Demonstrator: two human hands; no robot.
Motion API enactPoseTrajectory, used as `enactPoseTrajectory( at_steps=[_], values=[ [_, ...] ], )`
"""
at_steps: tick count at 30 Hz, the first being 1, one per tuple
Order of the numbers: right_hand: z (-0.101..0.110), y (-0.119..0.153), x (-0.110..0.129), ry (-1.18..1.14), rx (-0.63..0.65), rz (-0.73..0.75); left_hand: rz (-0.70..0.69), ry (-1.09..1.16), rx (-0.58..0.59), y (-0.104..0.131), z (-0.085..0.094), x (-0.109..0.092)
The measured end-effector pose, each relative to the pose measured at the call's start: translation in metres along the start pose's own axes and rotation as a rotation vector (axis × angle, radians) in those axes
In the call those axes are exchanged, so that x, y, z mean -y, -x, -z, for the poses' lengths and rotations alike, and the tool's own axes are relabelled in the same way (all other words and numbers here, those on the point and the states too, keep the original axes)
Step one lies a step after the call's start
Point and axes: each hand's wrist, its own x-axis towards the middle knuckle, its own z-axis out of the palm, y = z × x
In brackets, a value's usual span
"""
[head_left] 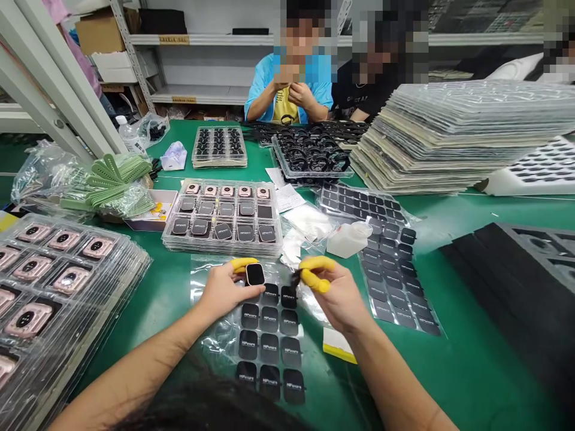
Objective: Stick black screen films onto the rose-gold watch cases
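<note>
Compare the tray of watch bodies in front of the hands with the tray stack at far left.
The front tray holds mostly dark-faced pieces, pink ones only along its back row; the left tray stack shows pink bodies throughout. The front tray looks smaller. Both are clear plastic with compartments.

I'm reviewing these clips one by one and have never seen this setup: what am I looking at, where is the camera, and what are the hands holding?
There is no machine here. One camera sits on a person's head, looking down at their own bare hands over a green table. The left hand holds a small watch; the right hand, with yellow finger covers, pinches a small dark piece I cannot identify. Below lies a sheet of black stickers. A tray of watches sits beyond, with stacked trays to the right. Other people sit across the table.
</note>
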Motion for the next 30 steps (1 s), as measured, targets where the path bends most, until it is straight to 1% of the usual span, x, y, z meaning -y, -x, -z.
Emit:
enactPoseTrajectory(
  at_steps=[2,3,6,10,16,22,30],
  values=[
    [-0.012,0.006,0.0,0.007,-0.011,-0.153,-0.059,-0.153,0.033,0.001,-0.001,0.005],
    [-0.019,0.008,-0.001,0.014,-0.018,-0.201,-0.085,-0.214,0.048,0.001,-0.002,0.007],
    [-0.035,0.009,-0.007,0.016,-0.041,-0.287,-0.141,-0.319,0.074,0.001,-0.001,0.008],
    [-0.039,0.007,-0.012,-0.013,-0.061,-0.375,-0.182,-0.381,0.07,0.002,-0.001,0.006],
    [-0.044,0.013,-0.017,-0.041,-0.086,-0.37,-0.161,-0.417,0.042,0.005,-0.004,0.003],
    [-0.048,0.015,-0.014,-0.056,-0.122,-0.38,-0.14,-0.415,0.048,0.005,-0.005,0.001],
    [-0.048,0.016,-0.015,-0.021,-0.115,-0.351,-0.149,-0.389,0.049,0.006,-0.005,-0.001]
  ],
)
